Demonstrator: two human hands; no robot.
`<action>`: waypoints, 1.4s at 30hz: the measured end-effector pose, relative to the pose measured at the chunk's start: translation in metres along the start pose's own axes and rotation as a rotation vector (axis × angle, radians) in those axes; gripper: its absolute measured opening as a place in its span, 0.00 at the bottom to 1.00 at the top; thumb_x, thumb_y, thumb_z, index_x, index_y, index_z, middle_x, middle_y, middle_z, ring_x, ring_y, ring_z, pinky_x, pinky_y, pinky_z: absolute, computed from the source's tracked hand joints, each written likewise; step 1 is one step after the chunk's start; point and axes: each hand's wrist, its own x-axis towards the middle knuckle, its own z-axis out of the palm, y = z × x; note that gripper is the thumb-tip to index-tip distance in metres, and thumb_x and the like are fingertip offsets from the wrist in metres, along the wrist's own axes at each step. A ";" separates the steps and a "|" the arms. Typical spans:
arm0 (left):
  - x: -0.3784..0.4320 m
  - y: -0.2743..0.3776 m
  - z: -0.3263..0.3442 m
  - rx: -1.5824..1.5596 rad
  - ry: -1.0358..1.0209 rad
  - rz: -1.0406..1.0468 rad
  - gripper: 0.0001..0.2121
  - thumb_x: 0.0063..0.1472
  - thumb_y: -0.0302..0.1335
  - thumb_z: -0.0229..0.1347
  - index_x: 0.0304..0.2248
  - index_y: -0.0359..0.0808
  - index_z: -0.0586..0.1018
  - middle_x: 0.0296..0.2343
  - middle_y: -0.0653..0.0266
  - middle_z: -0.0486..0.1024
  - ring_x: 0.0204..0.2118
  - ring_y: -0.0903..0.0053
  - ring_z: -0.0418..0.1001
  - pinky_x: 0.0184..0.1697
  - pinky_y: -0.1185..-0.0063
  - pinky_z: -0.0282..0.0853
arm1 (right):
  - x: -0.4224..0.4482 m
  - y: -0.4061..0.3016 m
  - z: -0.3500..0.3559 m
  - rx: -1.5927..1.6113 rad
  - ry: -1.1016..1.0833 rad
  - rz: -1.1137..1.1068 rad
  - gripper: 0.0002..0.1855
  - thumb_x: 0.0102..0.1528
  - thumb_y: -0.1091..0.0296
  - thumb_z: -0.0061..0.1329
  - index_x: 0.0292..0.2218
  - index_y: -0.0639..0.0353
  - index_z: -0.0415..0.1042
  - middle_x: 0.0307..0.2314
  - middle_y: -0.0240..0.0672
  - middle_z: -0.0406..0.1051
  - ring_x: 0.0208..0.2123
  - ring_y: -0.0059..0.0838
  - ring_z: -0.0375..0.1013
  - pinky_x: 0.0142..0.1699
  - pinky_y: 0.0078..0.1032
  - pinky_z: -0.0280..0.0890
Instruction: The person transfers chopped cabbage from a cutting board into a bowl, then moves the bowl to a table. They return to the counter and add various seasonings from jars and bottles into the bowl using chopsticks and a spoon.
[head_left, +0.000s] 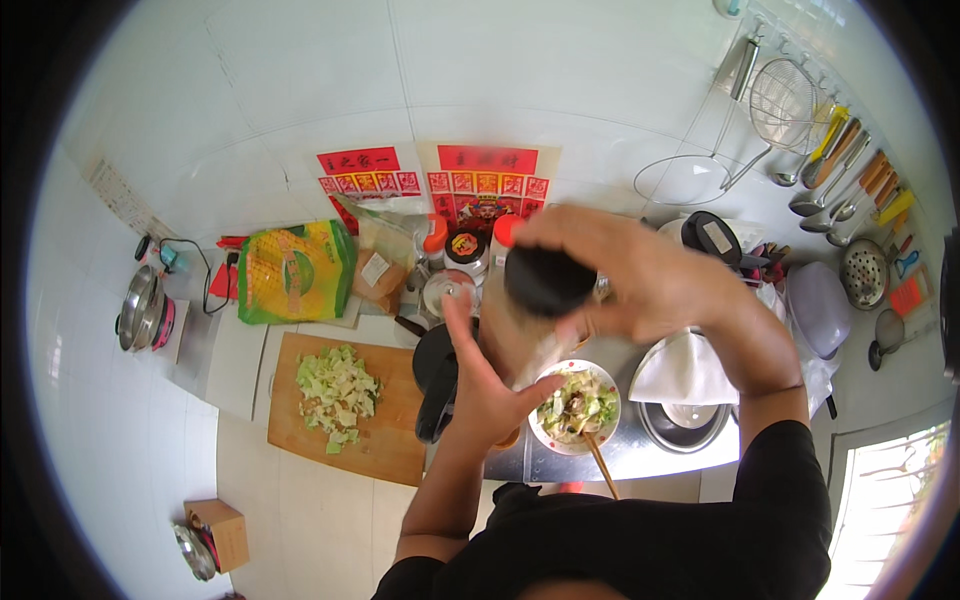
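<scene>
My right hand (637, 277), blurred by motion, holds a round black lid (551, 279) above the counter. Beneath the lid is a smeared brownish, partly clear shape (510, 330), perhaps a jar body; blur hides its outline. My left hand (487, 394) is beside that shape, thumb and fingers spread around it; whether they touch it I cannot tell. Below both hands, a white bowl with red marks (534, 429) contains chopped greens (570, 405) and some brown matter. A pair of chopsticks (602, 466) leans in the bowl, handles towards me.
Chopped cabbage (337, 394) lies on a wooden cutting board (401, 450) at left. A black-handled pan or pot (435, 360) stands beside it. Behind are a yellow-green bag (296, 274) and several jars (466, 251). A cloth (682, 367) covers part of a metal basin (682, 444) at right.
</scene>
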 end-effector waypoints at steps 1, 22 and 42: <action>-0.004 -0.005 0.008 -0.302 -0.028 -0.062 0.58 0.43 0.30 0.69 0.60 0.30 0.33 0.56 0.45 0.51 0.59 0.63 0.54 0.59 0.69 0.52 | -0.007 -0.002 0.004 0.065 -0.050 0.017 0.39 0.44 0.64 0.61 0.53 0.66 0.59 0.45 0.50 0.64 0.48 0.48 0.65 0.52 0.36 0.61; -0.122 -0.042 -0.034 -0.008 0.036 -0.340 0.49 0.41 0.26 0.69 0.57 0.31 0.48 0.50 0.54 0.60 0.53 0.69 0.62 0.54 0.71 0.60 | -0.007 0.267 0.204 -0.790 0.064 0.490 0.40 0.45 0.37 0.52 0.55 0.45 0.62 0.41 0.36 0.68 0.47 0.45 0.59 0.46 0.44 0.63; -0.126 -0.027 0.021 0.313 -0.183 -0.185 0.43 0.40 0.29 0.69 0.54 0.31 0.57 0.47 0.47 0.63 0.49 0.56 0.65 0.51 0.67 0.62 | -0.116 -0.015 0.116 -0.113 -0.106 0.337 0.35 0.52 0.38 0.47 0.47 0.62 0.65 0.32 0.44 0.69 0.29 0.47 0.72 0.32 0.35 0.69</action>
